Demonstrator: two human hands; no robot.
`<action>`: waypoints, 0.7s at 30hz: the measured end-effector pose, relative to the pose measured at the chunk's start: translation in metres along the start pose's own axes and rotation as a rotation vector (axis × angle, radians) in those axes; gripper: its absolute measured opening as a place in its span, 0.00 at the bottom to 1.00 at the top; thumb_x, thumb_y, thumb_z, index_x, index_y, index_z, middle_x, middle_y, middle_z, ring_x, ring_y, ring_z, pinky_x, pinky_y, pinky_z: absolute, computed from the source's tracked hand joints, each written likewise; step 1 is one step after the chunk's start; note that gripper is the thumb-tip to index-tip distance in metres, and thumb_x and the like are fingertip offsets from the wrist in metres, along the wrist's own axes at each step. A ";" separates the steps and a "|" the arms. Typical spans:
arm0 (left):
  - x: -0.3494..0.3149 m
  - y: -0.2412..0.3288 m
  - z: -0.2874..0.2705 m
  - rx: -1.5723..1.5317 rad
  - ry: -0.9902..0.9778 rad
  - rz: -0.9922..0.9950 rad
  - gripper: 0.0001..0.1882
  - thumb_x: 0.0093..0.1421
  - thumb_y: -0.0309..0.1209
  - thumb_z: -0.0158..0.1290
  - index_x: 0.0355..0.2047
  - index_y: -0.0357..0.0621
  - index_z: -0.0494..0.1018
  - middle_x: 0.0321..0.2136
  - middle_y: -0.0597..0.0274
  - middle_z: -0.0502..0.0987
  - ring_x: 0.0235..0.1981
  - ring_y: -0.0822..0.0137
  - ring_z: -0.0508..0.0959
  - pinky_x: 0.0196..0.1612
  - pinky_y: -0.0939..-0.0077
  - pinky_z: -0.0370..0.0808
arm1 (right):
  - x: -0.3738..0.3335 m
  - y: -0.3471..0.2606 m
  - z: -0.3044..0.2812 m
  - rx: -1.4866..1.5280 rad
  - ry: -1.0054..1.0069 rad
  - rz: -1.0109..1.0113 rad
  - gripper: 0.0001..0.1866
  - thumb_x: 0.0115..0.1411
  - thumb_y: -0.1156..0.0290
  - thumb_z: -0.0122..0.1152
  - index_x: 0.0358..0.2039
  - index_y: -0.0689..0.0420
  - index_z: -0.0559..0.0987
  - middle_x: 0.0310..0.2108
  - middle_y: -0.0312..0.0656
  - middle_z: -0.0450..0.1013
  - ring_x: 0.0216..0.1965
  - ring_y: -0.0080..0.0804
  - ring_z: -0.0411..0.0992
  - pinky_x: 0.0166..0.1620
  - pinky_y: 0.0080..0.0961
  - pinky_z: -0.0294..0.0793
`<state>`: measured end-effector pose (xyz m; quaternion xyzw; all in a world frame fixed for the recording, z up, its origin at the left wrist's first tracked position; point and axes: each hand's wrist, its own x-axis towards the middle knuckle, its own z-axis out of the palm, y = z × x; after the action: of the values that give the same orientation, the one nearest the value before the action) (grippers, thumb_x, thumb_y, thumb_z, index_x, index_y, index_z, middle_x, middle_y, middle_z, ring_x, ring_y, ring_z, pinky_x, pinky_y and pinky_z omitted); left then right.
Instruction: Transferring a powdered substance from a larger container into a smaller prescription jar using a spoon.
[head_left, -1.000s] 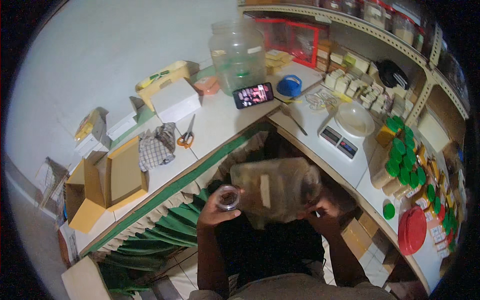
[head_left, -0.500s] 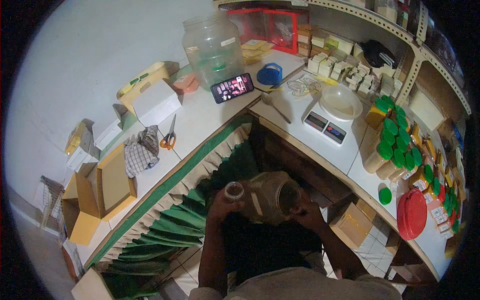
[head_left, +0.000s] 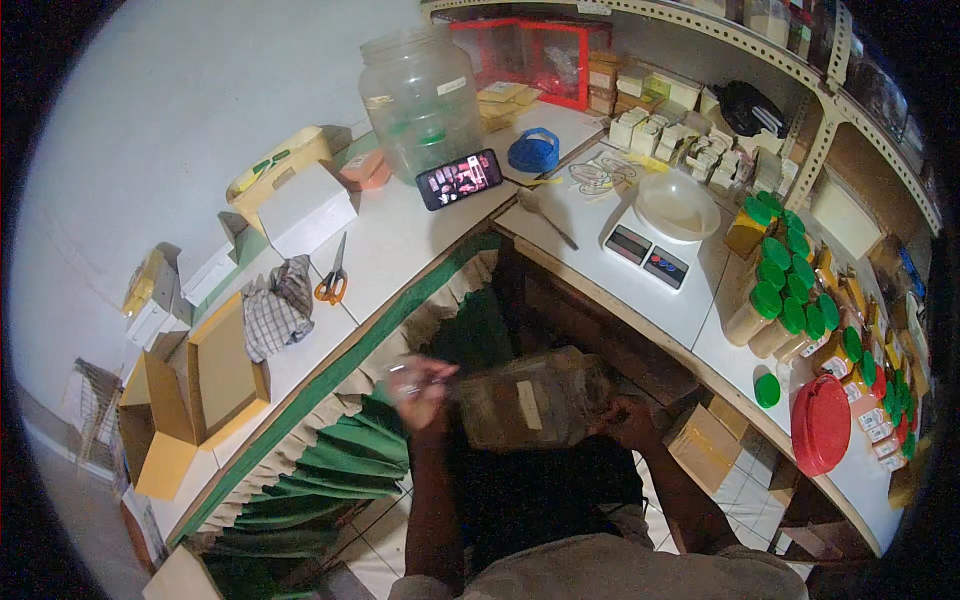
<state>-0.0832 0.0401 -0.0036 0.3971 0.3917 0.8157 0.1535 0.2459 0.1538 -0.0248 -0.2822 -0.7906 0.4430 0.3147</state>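
Observation:
A large see-through jar (head_left: 490,405) with a pale label lies on its side over my lap, its mouth end toward the right. My right hand (head_left: 622,422) is closed around the rim at that end. Left of the jar's base, my left hand (head_left: 424,392) is raised and somewhat blurred. Its fingers wrap a small clear jar (head_left: 400,374), held apart from the large one. What either jar contains is too dark or blurred to make out.
On the right table stand a kitchen scale (head_left: 648,252) with a bowl (head_left: 678,207), a spoon (head_left: 548,216), green-lidded jars (head_left: 768,285) and a red lid (head_left: 822,425). Scissors (head_left: 333,280), a checked cloth (head_left: 278,310), a phone (head_left: 460,180) and a big jar (head_left: 420,110) occupy the left table.
My left hand has moved left and up with the small jar, away from the large jar. The large jar has turned so its mouth faces more to the right and its label shows more.

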 end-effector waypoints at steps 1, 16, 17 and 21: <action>-0.004 -0.011 0.017 0.073 0.000 -0.037 0.19 0.52 0.29 0.59 0.42 0.37 0.67 0.35 0.53 0.75 0.38 0.63 0.76 0.46 0.64 0.75 | 0.002 0.002 0.000 0.079 0.023 0.013 0.19 0.43 0.67 0.76 0.18 0.55 0.69 0.22 0.38 0.71 0.27 0.25 0.70 0.32 0.24 0.70; 0.025 -0.021 0.031 -0.085 -0.030 -0.148 0.09 0.51 0.23 0.55 0.34 0.37 0.72 0.31 0.59 0.75 0.31 0.65 0.76 0.38 0.68 0.77 | -0.044 0.068 -0.029 0.461 0.119 0.000 0.23 0.36 0.73 0.80 0.15 0.52 0.66 0.21 0.34 0.68 0.25 0.23 0.67 0.28 0.23 0.70; 0.017 -0.040 0.021 0.110 -0.091 -0.283 0.11 0.51 0.24 0.55 0.36 0.36 0.70 0.31 0.58 0.74 0.32 0.65 0.76 0.39 0.65 0.78 | -0.036 0.052 -0.027 0.472 0.093 -0.002 0.23 0.36 0.73 0.80 0.15 0.52 0.66 0.21 0.34 0.68 0.25 0.23 0.67 0.28 0.23 0.70; 0.012 -0.049 0.018 -0.256 0.090 -0.246 0.20 0.51 0.23 0.57 0.44 0.38 0.66 0.31 0.56 0.75 0.32 0.63 0.77 0.41 0.57 0.80 | -0.044 0.057 -0.042 0.514 0.111 0.237 0.21 0.33 0.74 0.81 0.19 0.54 0.71 0.25 0.35 0.71 0.29 0.25 0.70 0.32 0.25 0.72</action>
<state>-0.0796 0.0883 -0.0280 0.2867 0.3368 0.8508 0.2838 0.3153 0.1698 -0.0686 -0.3077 -0.5955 0.6463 0.3647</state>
